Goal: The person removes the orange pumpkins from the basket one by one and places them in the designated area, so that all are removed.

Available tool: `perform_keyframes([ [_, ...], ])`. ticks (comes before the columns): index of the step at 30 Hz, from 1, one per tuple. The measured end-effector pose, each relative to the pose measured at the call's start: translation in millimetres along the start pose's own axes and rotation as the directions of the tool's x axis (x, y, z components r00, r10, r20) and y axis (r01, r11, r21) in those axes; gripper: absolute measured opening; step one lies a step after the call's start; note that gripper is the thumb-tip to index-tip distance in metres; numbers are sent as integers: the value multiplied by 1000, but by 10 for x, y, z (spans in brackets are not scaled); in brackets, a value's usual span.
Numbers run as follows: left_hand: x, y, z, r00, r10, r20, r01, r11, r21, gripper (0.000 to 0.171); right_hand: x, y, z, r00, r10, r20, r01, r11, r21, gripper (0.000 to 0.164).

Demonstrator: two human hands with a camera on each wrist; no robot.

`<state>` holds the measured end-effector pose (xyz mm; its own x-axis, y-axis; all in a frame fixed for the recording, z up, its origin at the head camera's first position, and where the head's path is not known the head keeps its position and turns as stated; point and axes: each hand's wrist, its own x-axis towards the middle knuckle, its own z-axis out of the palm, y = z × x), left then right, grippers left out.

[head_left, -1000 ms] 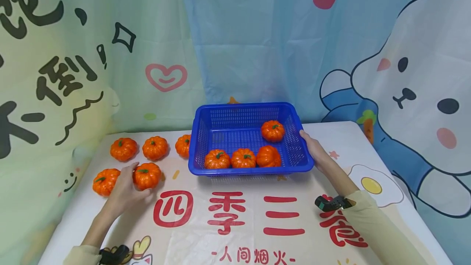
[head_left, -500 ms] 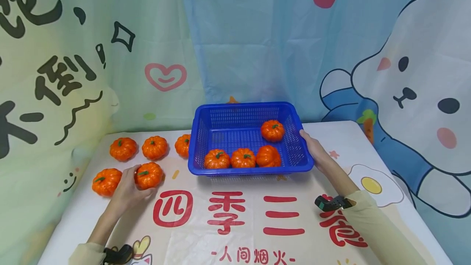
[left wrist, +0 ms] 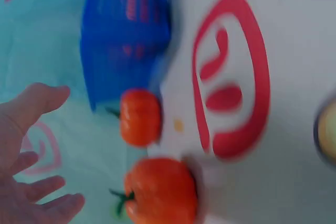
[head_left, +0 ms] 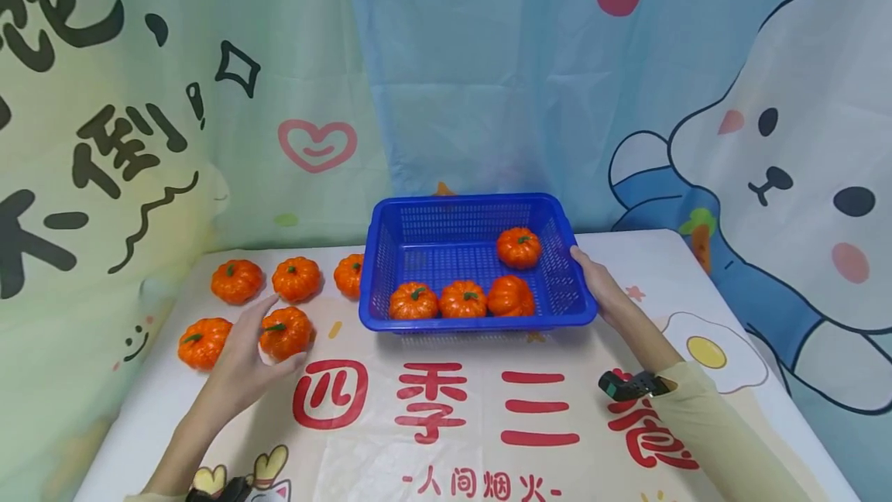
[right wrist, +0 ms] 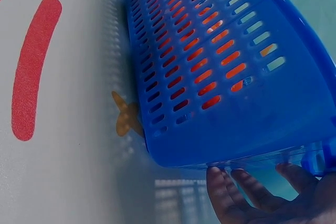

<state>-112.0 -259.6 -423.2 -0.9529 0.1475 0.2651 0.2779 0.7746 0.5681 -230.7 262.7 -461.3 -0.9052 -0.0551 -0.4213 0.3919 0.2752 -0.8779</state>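
Note:
My left hand [head_left: 244, 355] curves loosely around the left side of a small orange pumpkin [head_left: 286, 334] on the table, thumb and fingers spread. In the left wrist view the fingers [left wrist: 44, 187] are apart with nothing between them, and a large pumpkin [left wrist: 160, 190] lies beside them. At the right end of a blue plastic basket [head_left: 477, 324], my right hand [head_left: 602, 289] touches the outer wall under the rim. The right wrist view shows its fingertips [right wrist: 215, 182] against that wall; its thumb is hidden. Several pumpkins [head_left: 463, 299] lie in the basket.
Left of the basket, more pumpkins [head_left: 296, 279] stand on the table, one partly behind the basket's left edge. Another pumpkin [head_left: 204, 343] sits left of my left hand. A printed cloth [head_left: 481, 401] covers the table, and a curtain [head_left: 453, 99] hangs behind it.
The pumpkin by my left hand has shifted slightly to the right, and the fingers have since spread away from it. My right hand and the basket have kept their places.

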Motion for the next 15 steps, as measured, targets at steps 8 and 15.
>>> perform_keyframes([
  [8,-61,295,80,991,-24,133,30,999,-40,86,-12,-9,-10,1000,-2,7,2,1000,-4,86],
  [15,-77,403,110,986,-9,166,19,998,-63,85,-7,8,-8,1000,-5,10,5,1000,-5,86],
])
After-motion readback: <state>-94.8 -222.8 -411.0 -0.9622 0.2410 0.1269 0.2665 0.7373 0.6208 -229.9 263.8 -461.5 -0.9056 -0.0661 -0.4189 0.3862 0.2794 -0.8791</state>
